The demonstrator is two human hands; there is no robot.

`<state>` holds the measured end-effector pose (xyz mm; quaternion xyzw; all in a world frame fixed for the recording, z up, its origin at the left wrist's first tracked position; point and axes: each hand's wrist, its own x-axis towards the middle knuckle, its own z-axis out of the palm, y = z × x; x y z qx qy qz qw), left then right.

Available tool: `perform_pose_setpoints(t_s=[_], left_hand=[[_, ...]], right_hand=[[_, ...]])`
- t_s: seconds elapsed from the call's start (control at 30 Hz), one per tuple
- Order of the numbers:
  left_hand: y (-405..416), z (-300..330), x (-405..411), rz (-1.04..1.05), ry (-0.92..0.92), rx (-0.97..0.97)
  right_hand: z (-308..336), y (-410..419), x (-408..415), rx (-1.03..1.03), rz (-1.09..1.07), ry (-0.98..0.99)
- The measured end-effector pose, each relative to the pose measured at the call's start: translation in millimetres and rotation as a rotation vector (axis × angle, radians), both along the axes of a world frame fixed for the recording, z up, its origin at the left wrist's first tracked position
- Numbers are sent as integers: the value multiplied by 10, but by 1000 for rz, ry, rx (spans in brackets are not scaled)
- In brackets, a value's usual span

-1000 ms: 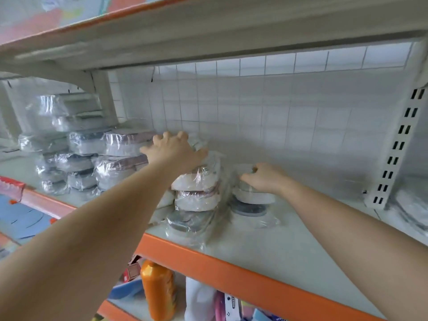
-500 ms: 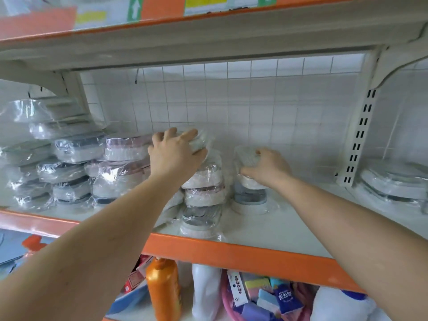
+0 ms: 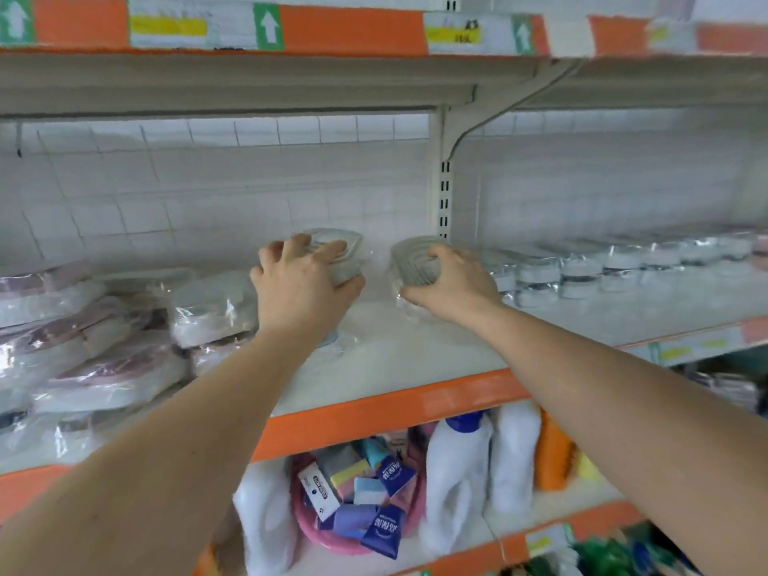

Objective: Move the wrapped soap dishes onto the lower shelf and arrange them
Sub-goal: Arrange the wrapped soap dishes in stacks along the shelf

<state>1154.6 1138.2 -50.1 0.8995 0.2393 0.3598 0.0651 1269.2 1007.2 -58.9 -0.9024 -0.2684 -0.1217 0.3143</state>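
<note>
Midway, by the look of it: left hand (image 3: 305,280) and right hand (image 3: 453,280) each clamped on a wrapped dish (image 3: 336,247) above the shelf (image 3: 415,347), stacks (image 3: 124,326) already left; these two still unplaced.

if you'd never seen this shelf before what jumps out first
Two bare forearms reach in from the bottom; the left hand and right hand each grip a wrapped soap dish tilted up at mid-shelf. The shelf's bright orange edge cuts across below them. At far left sits a heap of wrapped dishes, and underneath a pink basket of small packets beside white bottles.
</note>
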Motion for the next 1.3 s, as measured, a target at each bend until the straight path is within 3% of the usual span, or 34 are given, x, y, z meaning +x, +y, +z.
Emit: perform_pose_setpoints(t_s=[0.33, 0.77, 1.0, 1.3], left_hand=[[-1691, 32, 1045, -295, 10, 28], [-4171, -128, 2679, -442, 52, 5], [-4519, -121, 3257, -447, 51, 21], [-4137, -61, 3855, -347, -25, -13]], right_hand=[[30, -1959, 602, -8, -248, 17], [-85, -4507, 1836, -78, -402, 79], [-53, -4879, 2410, -71, -401, 67], [93, -4425, 3050, -85, -298, 34]])
